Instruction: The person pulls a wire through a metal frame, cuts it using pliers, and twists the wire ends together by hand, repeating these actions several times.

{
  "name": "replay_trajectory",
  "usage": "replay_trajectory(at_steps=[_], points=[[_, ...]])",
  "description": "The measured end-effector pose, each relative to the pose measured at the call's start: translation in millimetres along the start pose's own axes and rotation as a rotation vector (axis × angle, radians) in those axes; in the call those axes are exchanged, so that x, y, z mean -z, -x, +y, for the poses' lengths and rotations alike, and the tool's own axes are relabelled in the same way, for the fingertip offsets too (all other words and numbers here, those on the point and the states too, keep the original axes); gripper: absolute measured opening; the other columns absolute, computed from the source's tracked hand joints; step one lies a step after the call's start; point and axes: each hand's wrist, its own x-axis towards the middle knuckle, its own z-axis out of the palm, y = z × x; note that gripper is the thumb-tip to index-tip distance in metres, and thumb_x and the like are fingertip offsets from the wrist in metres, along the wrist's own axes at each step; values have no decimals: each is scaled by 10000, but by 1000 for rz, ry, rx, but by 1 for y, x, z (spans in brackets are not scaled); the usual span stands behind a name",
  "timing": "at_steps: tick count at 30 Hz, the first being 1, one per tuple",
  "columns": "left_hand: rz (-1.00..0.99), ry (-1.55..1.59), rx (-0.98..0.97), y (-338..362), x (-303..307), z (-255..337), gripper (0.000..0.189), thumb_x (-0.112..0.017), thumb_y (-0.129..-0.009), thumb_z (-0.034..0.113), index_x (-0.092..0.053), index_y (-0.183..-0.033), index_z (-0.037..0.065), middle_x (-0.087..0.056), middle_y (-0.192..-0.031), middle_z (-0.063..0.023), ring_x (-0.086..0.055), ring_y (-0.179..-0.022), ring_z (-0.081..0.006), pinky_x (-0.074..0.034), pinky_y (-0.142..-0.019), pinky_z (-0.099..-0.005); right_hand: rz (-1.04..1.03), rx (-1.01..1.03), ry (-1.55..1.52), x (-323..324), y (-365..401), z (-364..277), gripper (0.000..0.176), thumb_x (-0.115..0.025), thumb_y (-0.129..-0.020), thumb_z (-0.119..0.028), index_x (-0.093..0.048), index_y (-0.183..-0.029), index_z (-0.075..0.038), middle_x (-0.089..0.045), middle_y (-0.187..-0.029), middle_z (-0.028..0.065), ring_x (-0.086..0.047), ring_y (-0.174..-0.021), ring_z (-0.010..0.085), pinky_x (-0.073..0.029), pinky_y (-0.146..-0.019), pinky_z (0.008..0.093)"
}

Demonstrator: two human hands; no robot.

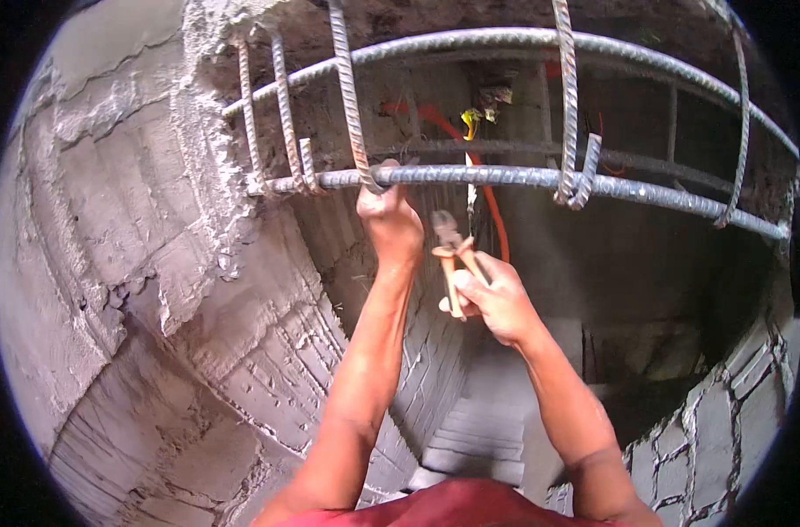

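My left hand (387, 206) is raised to the lower long steel bar (488, 176), its fingers closed around the bar where an upright rebar stirrup (349, 97) meets it. Part of the fingers is hidden behind the bar. Just right of it and lower, my right hand (497, 303) holds pliers (453, 255) by their orange handles, with the metal head pointing up and away from the bar. The pliers' jaws are slightly blurred. A thin pale strip (470, 189) hangs behind the pliers' head.
An upper long bar (505, 37) and more stirrups (567, 97) cross the view. An orange tube (498, 220) hangs behind them, near a yellow scrap (470, 123). Rough plastered wall (128, 202) stands at left, block wall (716, 439) at lower right.
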Motion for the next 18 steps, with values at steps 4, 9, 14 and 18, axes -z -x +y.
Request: replay_trajectory(at_steps=[4, 9, 14, 18], points=[[-14, -336, -151, 0, 0, -12, 119, -552, -977, 93, -601, -938, -8, -516, -801, 20, -510, -727, -121, -437, -651, -295, 180, 50, -17, 22, -29, -6, 378, -558, -1006, -268, -535, -1317, -55, -558, -815, 0, -659, -667, 134, -570, -570, 265], [-78, 146, 253, -14, -5, 17, 197, -524, -1018, 273, -583, -1013, 84, -460, -711, 52, -422, -589, -76, -336, -530, -255, 164, 51, 102, 34, -64, -41, 253, -600, -981, -276, -575, -1095, -51, -607, -813, 10, -628, -679, 116, -498, -584, 265], [-118, 60, 375, -12, -11, 42, 341, -536, -979, 491, -560, -1053, 160, -391, -586, 71, -314, -464, -47, -227, -417, -236, 140, 176, -308, 20, -105, -27, 300, -550, -1010, -313, -546, -1217, -95, -590, -844, 22, -648, -724, 171, -527, -591, 326], [-198, 38, 466, -15, -7, 53, 344, -520, -976, 502, -559, -1097, 182, -359, -550, 78, -285, -441, -53, -190, -425, -238, -24, 287, -482, 12, -132, -30, 222, -538, -1010, -284, -517, -1206, -181, -594, -956, -12, -577, -762, 131, -475, -608, 334]])
